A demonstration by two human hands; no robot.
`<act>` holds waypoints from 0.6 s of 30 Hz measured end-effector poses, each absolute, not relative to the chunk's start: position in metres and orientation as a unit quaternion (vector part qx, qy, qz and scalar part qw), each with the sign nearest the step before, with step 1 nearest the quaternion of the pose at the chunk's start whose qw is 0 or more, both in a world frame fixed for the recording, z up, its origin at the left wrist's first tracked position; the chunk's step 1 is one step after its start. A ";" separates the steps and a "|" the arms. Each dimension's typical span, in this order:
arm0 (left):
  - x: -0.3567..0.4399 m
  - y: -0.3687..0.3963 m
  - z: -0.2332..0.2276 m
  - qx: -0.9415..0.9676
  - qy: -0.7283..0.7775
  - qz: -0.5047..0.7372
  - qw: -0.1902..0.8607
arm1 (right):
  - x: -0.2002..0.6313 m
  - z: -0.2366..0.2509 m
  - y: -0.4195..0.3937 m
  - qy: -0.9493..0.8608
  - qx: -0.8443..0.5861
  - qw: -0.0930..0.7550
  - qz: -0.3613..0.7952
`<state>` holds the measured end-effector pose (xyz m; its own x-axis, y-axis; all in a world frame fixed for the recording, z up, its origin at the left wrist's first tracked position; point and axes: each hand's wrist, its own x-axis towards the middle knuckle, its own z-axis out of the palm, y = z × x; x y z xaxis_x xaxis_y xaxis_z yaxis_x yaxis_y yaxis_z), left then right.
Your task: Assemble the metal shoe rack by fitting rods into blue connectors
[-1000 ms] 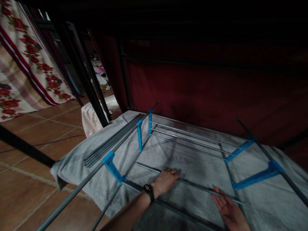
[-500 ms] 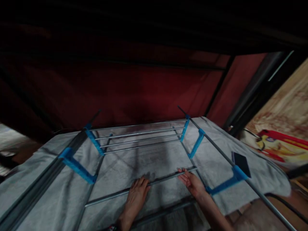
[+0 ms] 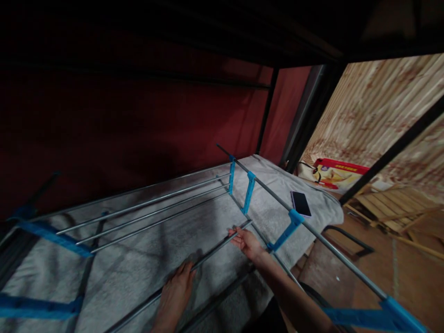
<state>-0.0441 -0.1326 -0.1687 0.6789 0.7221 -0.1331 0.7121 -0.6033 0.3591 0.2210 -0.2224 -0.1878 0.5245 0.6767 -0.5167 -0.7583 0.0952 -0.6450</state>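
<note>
A loose-looking metal tube (image 3: 215, 251) runs diagonally across the inside of a rack frame with blue plastic brackets (image 3: 248, 194). My left hand (image 3: 176, 289) wraps over the tube's middle from above. Near the tube's far right end, my right hand (image 3: 247, 243) grips it with thumb and fingers, palm turned partly up. That end lies close to the frame's lower right side tube; whether it touches, I cannot tell. Several thin rods (image 3: 152, 200) span the back brackets. A long side tube (image 3: 274, 188) passes through the blue brackets on the right.
The rack lies on a grey blanket (image 3: 268, 219) over a bed. A phone (image 3: 301, 204) rests on the blanket at the right. Dark bed posts (image 3: 268, 111) and a red wall surround it. Beyond are a red-and-yellow box (image 3: 342, 175) and wooden slats (image 3: 398, 206) on the floor.
My view has turned to the right, so the rack and hands appear further left and more floor shows. Both hands keep their hold on the tube.
</note>
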 end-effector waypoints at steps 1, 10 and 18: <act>-0.043 -0.132 -0.169 0.895 0.400 0.013 0.197 | 0.221 -0.189 -0.222 0.044 -0.461 0.744 0.482; -0.043 -0.115 -0.185 0.898 0.371 0.001 0.236 | 0.222 -0.189 -0.216 0.081 -0.442 0.747 0.491; -0.040 -0.119 -0.192 0.904 0.380 -0.018 0.193 | 0.221 -0.189 -0.212 0.112 -0.426 0.798 0.410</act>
<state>-0.0395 -0.1193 -0.1917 0.7100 0.6809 -0.1799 0.6949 -0.6358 0.3359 0.2213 -0.2116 -0.1887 0.6382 0.5597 -0.5286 -0.7506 0.3000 -0.5887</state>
